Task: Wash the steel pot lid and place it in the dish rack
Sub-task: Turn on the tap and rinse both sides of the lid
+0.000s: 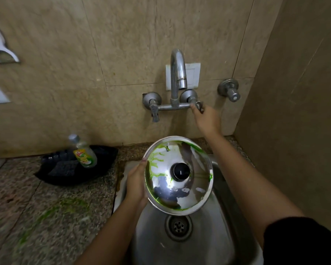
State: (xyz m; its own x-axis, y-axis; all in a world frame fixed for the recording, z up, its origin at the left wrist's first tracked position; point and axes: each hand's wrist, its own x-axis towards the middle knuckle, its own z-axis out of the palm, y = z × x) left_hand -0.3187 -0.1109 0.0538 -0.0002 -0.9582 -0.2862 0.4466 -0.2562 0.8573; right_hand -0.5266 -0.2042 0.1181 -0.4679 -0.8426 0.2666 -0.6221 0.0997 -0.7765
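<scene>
The steel pot lid is round and shiny, with a dark knob in its middle and green streaks on its top. My left hand grips its left rim and holds it tilted above the steel sink. My right hand reaches up to the wall tap and has its fingers on the right tap handle. No water is seen coming from the spout. No dish rack is recognisable in view.
A dish soap bottle stands in a black tray on the speckled stone counter, left of the sink. Green smears mark the counter. A second valve sticks out of the wall at right. A side wall closes the right.
</scene>
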